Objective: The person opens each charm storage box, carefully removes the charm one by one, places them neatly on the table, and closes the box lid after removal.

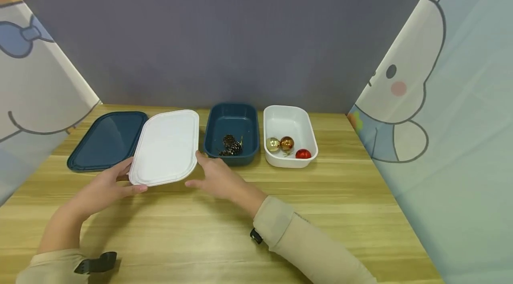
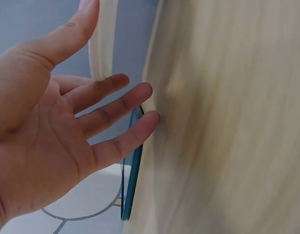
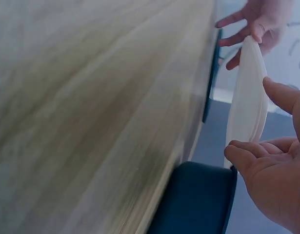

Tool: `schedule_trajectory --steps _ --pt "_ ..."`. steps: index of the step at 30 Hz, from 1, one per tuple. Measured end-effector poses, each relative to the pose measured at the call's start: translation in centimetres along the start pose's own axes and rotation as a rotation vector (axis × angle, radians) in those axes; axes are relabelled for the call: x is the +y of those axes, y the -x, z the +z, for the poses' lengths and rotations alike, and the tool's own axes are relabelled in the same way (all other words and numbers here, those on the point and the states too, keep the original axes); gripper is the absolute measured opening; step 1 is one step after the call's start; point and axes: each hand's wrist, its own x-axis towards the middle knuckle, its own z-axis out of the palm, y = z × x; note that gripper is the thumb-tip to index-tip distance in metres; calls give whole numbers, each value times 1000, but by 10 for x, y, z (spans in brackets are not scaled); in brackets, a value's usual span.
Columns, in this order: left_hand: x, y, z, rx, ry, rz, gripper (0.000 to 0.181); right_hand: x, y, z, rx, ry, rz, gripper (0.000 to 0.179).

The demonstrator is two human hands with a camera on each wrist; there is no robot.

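A white lid is raised over the left part of the table, tilted, its face turned up. At its left corner my left hand pinches it, thumb on the near edge and fingers underneath; the lid appears edge-on in the left wrist view. My right hand holds the right edge, with fingers against the lid's side in the right wrist view and the thumb by its rim. Behind the left hand lies a dark blue lid, partly overlapped by the white one.
A dark blue container with several pine cones stands just beyond my right hand. Right of it, a white container holds a pale gold ball, an amber ball and a red ball. A grey wall rises behind.
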Motion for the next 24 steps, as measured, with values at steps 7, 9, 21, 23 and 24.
schedule_trajectory --steps 7,9,21,23,24 --pt "-6 -15 5 -78 -96 16 109 2 -7 13 -83 121 48 96" --pt "-5 -19 5 -73 -166 11 113 3 -10 18 -104 154 63 95" --pt "-10 -22 5 -43 -399 -13 103 7 -15 23 -211 317 20 89" --pt "-10 -20 5 -39 -434 -27 102 7 -15 24 -221 323 18 90" --pt "-10 -19 5 -36 -446 -29 102 8 -14 25 -223 326 16 90"
